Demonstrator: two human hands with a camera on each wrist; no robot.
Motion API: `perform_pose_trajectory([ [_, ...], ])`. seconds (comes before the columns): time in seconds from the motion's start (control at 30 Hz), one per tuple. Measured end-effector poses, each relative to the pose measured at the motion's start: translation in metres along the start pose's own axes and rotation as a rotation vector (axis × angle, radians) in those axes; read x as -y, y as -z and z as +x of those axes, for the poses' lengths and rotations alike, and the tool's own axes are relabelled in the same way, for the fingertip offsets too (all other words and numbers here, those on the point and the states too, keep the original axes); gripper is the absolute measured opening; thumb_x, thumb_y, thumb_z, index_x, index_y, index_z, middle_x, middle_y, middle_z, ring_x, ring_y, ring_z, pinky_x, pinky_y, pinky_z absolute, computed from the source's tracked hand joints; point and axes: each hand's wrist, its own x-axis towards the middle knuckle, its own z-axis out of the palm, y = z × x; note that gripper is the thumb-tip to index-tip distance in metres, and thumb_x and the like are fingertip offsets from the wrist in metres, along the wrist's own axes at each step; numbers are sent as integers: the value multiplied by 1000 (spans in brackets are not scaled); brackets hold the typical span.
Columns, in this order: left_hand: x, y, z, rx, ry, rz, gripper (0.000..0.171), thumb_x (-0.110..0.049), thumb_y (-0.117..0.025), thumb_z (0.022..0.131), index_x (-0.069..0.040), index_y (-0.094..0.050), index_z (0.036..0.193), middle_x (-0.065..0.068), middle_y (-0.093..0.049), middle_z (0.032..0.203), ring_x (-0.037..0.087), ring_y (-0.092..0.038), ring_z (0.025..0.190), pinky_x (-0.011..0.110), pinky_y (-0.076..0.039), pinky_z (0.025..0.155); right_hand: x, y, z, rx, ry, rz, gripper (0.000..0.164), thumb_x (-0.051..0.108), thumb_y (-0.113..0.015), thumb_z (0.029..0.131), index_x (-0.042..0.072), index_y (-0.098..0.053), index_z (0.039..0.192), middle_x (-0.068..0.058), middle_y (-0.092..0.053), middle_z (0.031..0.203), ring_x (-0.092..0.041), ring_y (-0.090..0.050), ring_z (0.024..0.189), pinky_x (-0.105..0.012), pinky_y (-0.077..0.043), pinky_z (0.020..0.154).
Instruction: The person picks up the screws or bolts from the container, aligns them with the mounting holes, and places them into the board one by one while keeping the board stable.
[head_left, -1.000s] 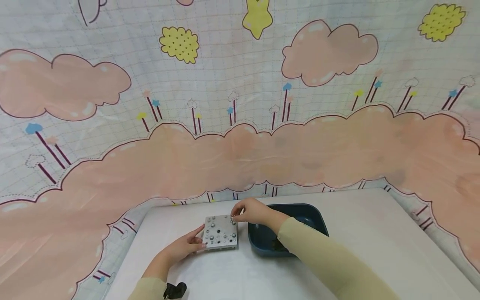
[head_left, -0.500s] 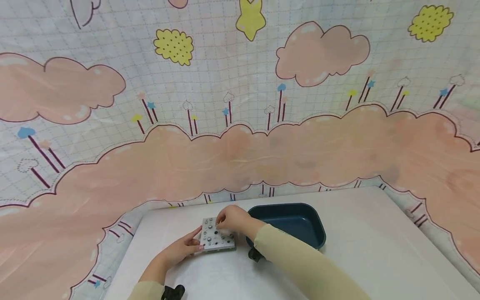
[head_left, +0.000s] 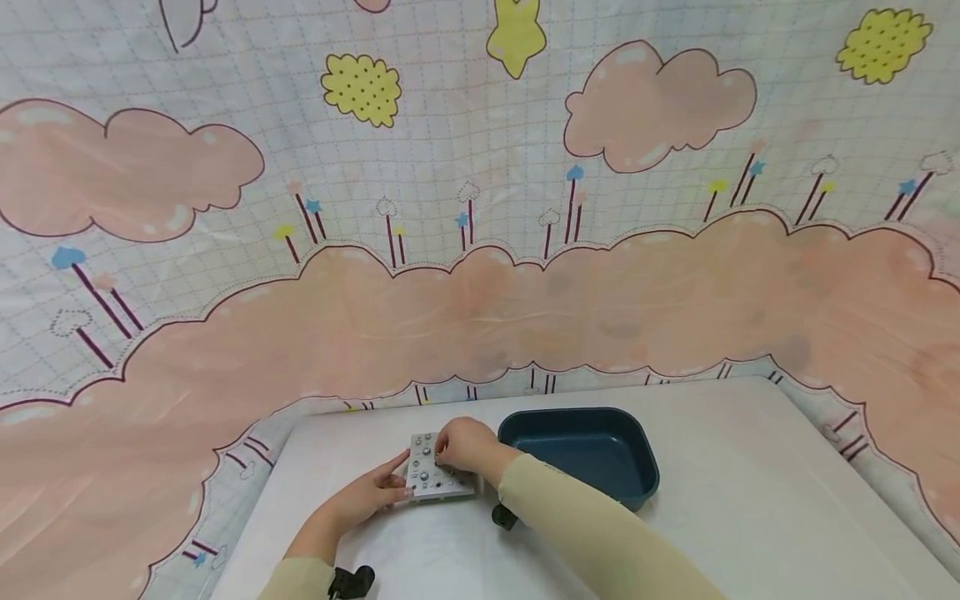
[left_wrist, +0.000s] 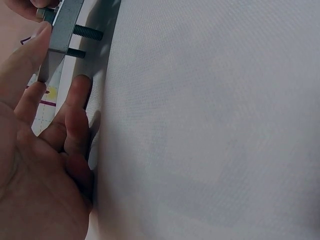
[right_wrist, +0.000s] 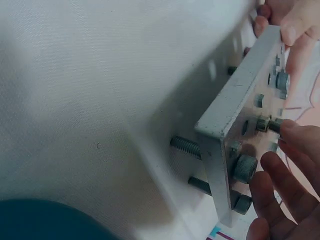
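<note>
A silver metal plate [head_left: 442, 494] with several holes and bolts stands on the white table, left of the middle. Threaded bolt ends [right_wrist: 185, 146] stick out below it. My left hand [head_left: 363, 497] grips the plate's left edge, its thumb [left_wrist: 31, 55] against the plate's side. Over the plate's right half, my right hand [head_left: 467, 443] pinches a small metal bolt [right_wrist: 262, 124] between thumb and finger, at the plate's top face. Whether the bolt's tip sits in a hole is unclear. Larger socket-head bolts [right_wrist: 245, 169] stand close to the right fingertips.
Right of the plate stands a dark blue tray [head_left: 637, 500], partly hidden by my right forearm. Black wrist cameras [head_left: 351, 582] sit at both wrists. A printed cloth [head_left: 480, 325] hangs behind the table [head_left: 720, 467].
My right hand has moved left and toward me, from the plate's far right corner to over its middle. My left hand keeps its hold on the plate.
</note>
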Motion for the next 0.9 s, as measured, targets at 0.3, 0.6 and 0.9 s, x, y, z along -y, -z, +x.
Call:
perform_pose_trajectory([
  [0.3,0,-2,2,2,13,3,84,-30,-76,88,-16,-29,157,8,-58,111,20,-51,88,34,-43,76,-1,-6,1,14,-34,-16,5,26,-77,87,23,-79,90,8,-70,106,-12,-60,100,-37,-46,96],
  [0.6,-3,-3,14,40,5,-11,86,-29,-76,88,-15,-28,158,10,-58,113,21,-52,88,34,-43,76,-13,3,-5,-35,-29,79,14,28,-77,87,21,-79,99,9,-67,91,-9,-56,83,-32,-49,82],
  [0.9,-5,5,5,-138,27,73,72,-37,-63,97,-8,-32,155,10,-63,119,21,-57,88,36,-44,72,-20,29,-28,-168,-12,274,26,41,-68,93,24,-76,110,8,-64,96,-10,-55,81,-30,-47,67],
])
